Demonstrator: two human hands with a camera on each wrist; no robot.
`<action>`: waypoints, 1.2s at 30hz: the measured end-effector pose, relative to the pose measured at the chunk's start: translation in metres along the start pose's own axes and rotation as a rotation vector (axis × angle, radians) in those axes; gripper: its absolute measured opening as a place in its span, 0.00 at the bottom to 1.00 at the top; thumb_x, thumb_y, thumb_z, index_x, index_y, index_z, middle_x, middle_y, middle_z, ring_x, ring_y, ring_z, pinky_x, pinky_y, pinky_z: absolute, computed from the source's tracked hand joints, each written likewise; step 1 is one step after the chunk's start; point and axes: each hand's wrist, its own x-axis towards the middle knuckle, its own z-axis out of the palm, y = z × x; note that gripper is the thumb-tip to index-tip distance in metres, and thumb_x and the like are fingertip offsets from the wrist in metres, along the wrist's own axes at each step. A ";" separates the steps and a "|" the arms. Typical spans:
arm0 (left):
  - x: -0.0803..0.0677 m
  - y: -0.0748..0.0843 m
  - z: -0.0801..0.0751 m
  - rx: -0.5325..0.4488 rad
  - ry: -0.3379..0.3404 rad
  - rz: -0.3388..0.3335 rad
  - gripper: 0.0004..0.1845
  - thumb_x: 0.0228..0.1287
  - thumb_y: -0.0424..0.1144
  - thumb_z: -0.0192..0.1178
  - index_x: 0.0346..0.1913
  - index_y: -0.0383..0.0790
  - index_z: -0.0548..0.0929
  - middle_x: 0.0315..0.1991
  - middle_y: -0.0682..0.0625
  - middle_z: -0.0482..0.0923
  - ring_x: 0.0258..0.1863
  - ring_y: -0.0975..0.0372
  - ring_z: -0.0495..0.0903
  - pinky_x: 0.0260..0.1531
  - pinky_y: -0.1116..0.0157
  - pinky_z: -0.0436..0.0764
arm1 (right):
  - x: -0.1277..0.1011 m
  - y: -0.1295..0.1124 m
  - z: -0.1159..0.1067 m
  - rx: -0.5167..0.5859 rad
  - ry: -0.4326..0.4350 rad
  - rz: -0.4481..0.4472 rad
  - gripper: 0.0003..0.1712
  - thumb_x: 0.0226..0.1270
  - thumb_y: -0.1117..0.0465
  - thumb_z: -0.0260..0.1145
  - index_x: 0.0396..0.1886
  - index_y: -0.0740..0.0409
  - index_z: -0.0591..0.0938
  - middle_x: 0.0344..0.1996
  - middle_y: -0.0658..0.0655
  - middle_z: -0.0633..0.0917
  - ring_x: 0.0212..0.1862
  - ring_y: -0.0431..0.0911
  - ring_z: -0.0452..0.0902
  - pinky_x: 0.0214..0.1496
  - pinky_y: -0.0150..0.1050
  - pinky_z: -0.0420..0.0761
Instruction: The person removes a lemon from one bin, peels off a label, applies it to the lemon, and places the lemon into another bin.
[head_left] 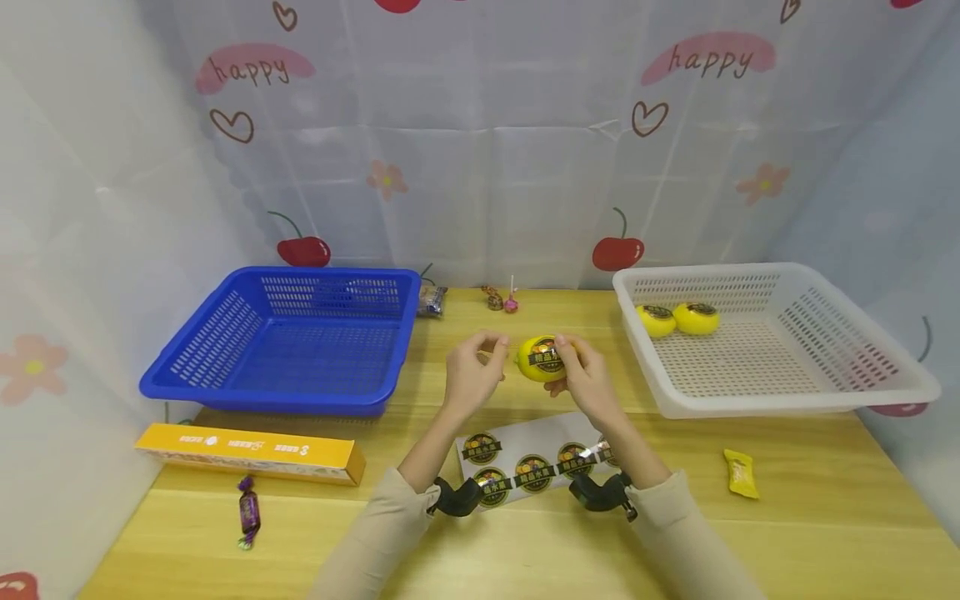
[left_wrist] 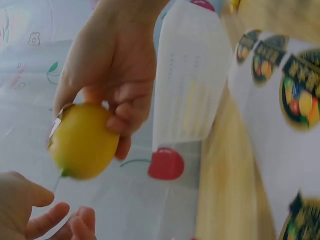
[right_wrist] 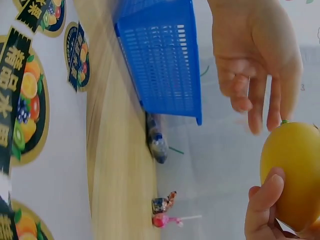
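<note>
right hand (head_left: 583,377) gripping stickered lemon (head_left: 542,359) — left hand (head_left: 471,372) just beside, empty

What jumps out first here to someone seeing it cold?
The yellow lemon with a round fruit label, held in the right hand above the middle of the wooden table, with the left hand just beside it. Flanking it are a blue basket on the left, and a white basket on the right with two labelled lemons in its far left corner. A sticker sheet lies under the wrists.
</note>
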 end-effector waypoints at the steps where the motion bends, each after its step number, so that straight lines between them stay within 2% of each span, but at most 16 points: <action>1: 0.000 0.000 -0.005 0.046 0.010 0.027 0.12 0.66 0.37 0.55 0.40 0.29 0.82 0.32 0.40 0.83 0.18 0.55 0.79 0.16 0.71 0.77 | 0.000 0.000 -0.002 0.000 -0.002 0.000 0.24 0.76 0.54 0.46 0.53 0.73 0.72 0.33 0.69 0.81 0.21 0.42 0.79 0.23 0.34 0.81; 3: 0.001 0.000 -0.017 0.136 0.037 0.084 0.10 0.64 0.36 0.56 0.38 0.31 0.83 0.31 0.42 0.83 0.22 0.57 0.80 0.20 0.69 0.79 | 0.000 -0.001 -0.008 0.004 -0.003 0.005 0.24 0.76 0.54 0.46 0.54 0.73 0.72 0.34 0.70 0.80 0.22 0.42 0.79 0.24 0.35 0.82; 5: 0.003 0.000 -0.030 0.220 0.057 0.115 0.09 0.62 0.36 0.58 0.37 0.32 0.83 0.32 0.43 0.84 0.27 0.55 0.80 0.29 0.65 0.80 | 0.000 -0.004 -0.017 0.001 -0.013 0.009 0.24 0.76 0.54 0.46 0.56 0.73 0.70 0.37 0.71 0.80 0.23 0.42 0.80 0.26 0.35 0.82; 8: 0.006 -0.002 -0.053 0.352 0.045 0.117 0.11 0.61 0.37 0.59 0.40 0.32 0.83 0.39 0.41 0.83 0.39 0.50 0.80 0.44 0.55 0.77 | 0.001 -0.010 -0.034 -0.019 -0.035 0.028 0.26 0.76 0.53 0.46 0.58 0.73 0.68 0.41 0.72 0.78 0.25 0.43 0.80 0.29 0.35 0.83; 10: 0.008 -0.005 -0.070 0.442 0.003 0.078 0.14 0.62 0.38 0.59 0.46 0.33 0.82 0.47 0.39 0.81 0.49 0.46 0.76 0.52 0.48 0.71 | 0.003 -0.015 -0.048 -0.049 -0.055 0.049 0.28 0.76 0.51 0.46 0.60 0.73 0.66 0.43 0.72 0.76 0.27 0.43 0.80 0.32 0.34 0.83; 12: 0.010 -0.009 -0.087 0.519 -0.067 0.035 0.18 0.62 0.40 0.60 0.52 0.33 0.80 0.54 0.37 0.76 0.56 0.43 0.70 0.57 0.42 0.65 | 0.006 -0.019 -0.063 -0.076 -0.062 0.078 0.30 0.76 0.50 0.45 0.61 0.74 0.64 0.46 0.72 0.74 0.28 0.41 0.80 0.33 0.33 0.83; 16: 0.011 -0.020 -0.115 0.589 -0.223 -0.022 0.26 0.62 0.40 0.60 0.61 0.33 0.73 0.61 0.33 0.68 0.63 0.39 0.62 0.60 0.38 0.59 | 0.014 -0.028 -0.094 -0.121 -0.061 0.150 0.33 0.76 0.48 0.43 0.62 0.75 0.61 0.48 0.72 0.71 0.29 0.38 0.79 0.35 0.31 0.82; 19: 0.011 -0.028 -0.129 0.555 -0.321 -0.039 0.29 0.63 0.38 0.60 0.65 0.31 0.68 0.63 0.31 0.65 0.64 0.39 0.62 0.60 0.38 0.60 | 0.023 -0.033 -0.121 -0.154 -0.078 0.189 0.36 0.76 0.46 0.41 0.64 0.76 0.57 0.49 0.71 0.69 0.30 0.37 0.79 0.37 0.30 0.82; 23: 0.010 -0.037 -0.138 0.495 -0.399 -0.068 0.30 0.64 0.36 0.58 0.66 0.28 0.64 0.62 0.30 0.67 0.58 0.40 0.69 0.58 0.41 0.65 | 0.040 -0.036 -0.162 -0.165 -0.122 0.240 0.38 0.75 0.44 0.38 0.65 0.74 0.54 0.50 0.67 0.66 0.33 0.37 0.79 0.41 0.31 0.82; 26: 0.011 -0.040 -0.144 0.449 -0.432 -0.099 0.31 0.65 0.35 0.58 0.66 0.25 0.62 0.62 0.29 0.66 0.55 0.41 0.73 0.56 0.45 0.71 | 0.054 -0.035 -0.192 -0.175 -0.143 0.297 0.42 0.74 0.42 0.37 0.70 0.73 0.47 0.53 0.69 0.63 0.35 0.37 0.78 0.43 0.31 0.81; 29: 0.013 -0.040 -0.150 0.392 -0.460 -0.120 0.30 0.64 0.34 0.58 0.65 0.23 0.63 0.62 0.28 0.64 0.56 0.40 0.72 0.52 0.49 0.75 | 0.067 -0.031 -0.218 -0.220 -0.144 0.347 0.48 0.71 0.38 0.36 0.72 0.72 0.38 0.59 0.75 0.57 0.35 0.35 0.78 0.44 0.31 0.81; 31: 0.014 -0.040 -0.154 0.354 -0.476 -0.134 0.30 0.63 0.34 0.59 0.65 0.23 0.64 0.62 0.28 0.65 0.57 0.40 0.71 0.51 0.50 0.76 | 0.074 -0.026 -0.234 -0.239 -0.137 0.369 0.50 0.70 0.36 0.36 0.71 0.72 0.36 0.62 0.77 0.52 0.35 0.34 0.78 0.45 0.31 0.81; 36: 0.015 -0.043 -0.158 0.289 -0.488 -0.182 0.31 0.63 0.35 0.61 0.65 0.25 0.65 0.63 0.30 0.64 0.59 0.41 0.70 0.52 0.52 0.76 | 0.087 -0.011 -0.263 -0.216 -0.090 0.441 0.53 0.67 0.34 0.38 0.71 0.71 0.34 0.60 0.73 0.55 0.34 0.34 0.78 0.47 0.33 0.80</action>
